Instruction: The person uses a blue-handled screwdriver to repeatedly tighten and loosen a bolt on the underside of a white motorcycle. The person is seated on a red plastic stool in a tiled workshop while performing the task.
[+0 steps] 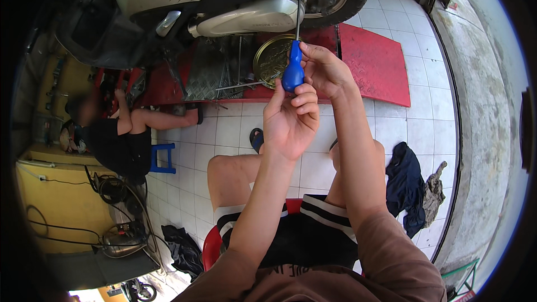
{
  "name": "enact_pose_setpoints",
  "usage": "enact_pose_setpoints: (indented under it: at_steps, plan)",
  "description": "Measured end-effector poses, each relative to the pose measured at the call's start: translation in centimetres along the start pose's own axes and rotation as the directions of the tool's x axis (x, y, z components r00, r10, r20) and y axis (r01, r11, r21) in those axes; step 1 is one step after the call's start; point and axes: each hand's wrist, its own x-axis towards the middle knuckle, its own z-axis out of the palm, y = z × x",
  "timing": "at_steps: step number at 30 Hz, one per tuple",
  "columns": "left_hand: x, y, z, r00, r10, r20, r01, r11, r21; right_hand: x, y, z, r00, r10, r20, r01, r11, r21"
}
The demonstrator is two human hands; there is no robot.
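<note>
A screwdriver with a bulbous blue handle (293,71) points away from me, its metal shaft reaching up to the rear of a scooter (246,18) beside the wheel. What its tip meets is hard to make out. My left hand (290,126), palm up, has its fingers closed around the rounded butt of the handle. From the right, my right hand (329,72) pinches the handle closer to the shaft. Just behind the handle lies a round brass-coloured tray (257,70) with small parts in it.
The scooter stands over a red metal platform (375,67) with long tools lying on it. At left another person (114,131) sits near a blue stool (163,158). Dark cloths (405,184) lie on the tiled floor at right; hoses and a compressor (124,240) are lower left.
</note>
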Motion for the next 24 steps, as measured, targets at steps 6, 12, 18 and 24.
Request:
enact_pose_setpoints:
  at_steps: [6,12,18,24]
  plan:
    - [1.4,-0.2,0.9,0.852,0.521,0.052,-0.110,0.081,0.991,-1.4,-2.0,-0.4,0.986,-0.038,-0.161,0.005,0.980,-0.198]
    - [2.1,0.0,-0.9,0.576,0.251,0.778,-0.067,-0.934,0.351,-1.1,-1.5,1.0,0.962,-0.101,-0.254,-0.029,0.887,-0.461]
    - [0.8,-0.3,-1.3,0.819,0.496,0.287,-0.173,-0.263,0.949,-0.8,-1.0,0.5,0.996,0.001,-0.086,-0.011,0.993,-0.114]
    - [0.7,-1.1,-0.1,0.945,0.282,-0.166,-0.069,0.667,0.742,-0.4,0.1,0.8,0.997,0.003,0.078,-0.021,0.975,0.222]
